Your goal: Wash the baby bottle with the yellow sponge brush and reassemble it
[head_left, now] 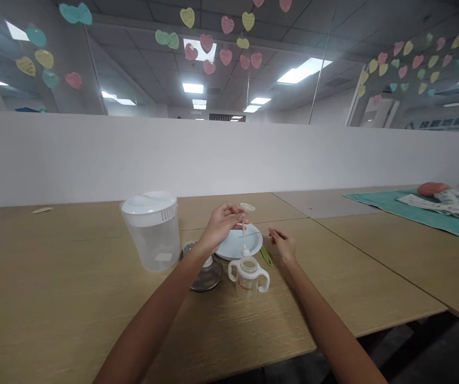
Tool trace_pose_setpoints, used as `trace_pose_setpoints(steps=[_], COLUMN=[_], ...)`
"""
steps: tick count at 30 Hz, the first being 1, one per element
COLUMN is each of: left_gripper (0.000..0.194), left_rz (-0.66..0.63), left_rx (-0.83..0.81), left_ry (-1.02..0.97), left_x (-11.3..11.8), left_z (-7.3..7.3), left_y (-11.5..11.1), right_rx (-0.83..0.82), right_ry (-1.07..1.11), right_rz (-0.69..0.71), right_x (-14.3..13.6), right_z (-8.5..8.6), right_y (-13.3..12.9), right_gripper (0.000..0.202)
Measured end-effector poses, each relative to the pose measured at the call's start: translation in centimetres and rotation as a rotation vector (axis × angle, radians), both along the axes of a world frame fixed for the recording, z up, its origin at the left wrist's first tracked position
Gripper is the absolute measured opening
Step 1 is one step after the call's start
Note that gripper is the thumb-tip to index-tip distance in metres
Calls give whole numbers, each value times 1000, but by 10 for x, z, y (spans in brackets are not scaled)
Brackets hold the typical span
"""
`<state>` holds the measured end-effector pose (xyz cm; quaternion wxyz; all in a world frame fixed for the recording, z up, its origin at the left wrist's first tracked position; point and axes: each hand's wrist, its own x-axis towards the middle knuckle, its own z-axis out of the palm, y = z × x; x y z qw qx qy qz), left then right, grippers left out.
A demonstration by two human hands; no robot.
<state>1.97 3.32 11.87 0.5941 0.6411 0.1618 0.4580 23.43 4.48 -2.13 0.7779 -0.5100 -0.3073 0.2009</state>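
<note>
My left hand point(226, 221) pinches the top of a bottle straw point(244, 234) with a weighted ball at its lower end. A pale ring-shaped piece point(247, 207) shows just above those fingers. The straw hangs upright over an uncapped baby bottle point(247, 282) with two white handles, its ball end just above the mouth. My right hand point(283, 244) is closed in a pinch on a thin wire-like stick point(259, 232) that points left across a light blue plate point(233, 249); its far end is hard to make out.
A clear bucket with a white lid point(149, 210) stands on the left. Beside it is a round metal dish point(207, 280) with a white piece on it. A green handle point(267, 257) lies by the plate. A teal mat point(393, 201) with cloth is at far right.
</note>
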Motion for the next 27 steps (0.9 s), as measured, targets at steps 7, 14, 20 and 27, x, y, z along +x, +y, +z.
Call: trace_pose_setpoints(steps=[7, 14, 20, 27], left_gripper=[35, 35, 31, 26], left_rz=[-111, -140, -173, -314], left_rx=[45, 38, 81, 163], left_ry=[128, 158, 159, 412], left_x=[9, 10, 5, -3], left_z=[-7, -6, 1, -3], left_y=[-10, -13, -17, -10], right_rx=[-12, -11, -22, -15], right_ry=[-13, 14, 8, -7], right_rz=[23, 56, 57, 68], right_x=[1, -1, -1, 1], right_z=[0, 2, 2, -3], right_y=[1, 0, -1, 3], right_gripper=[34, 34, 33, 34])
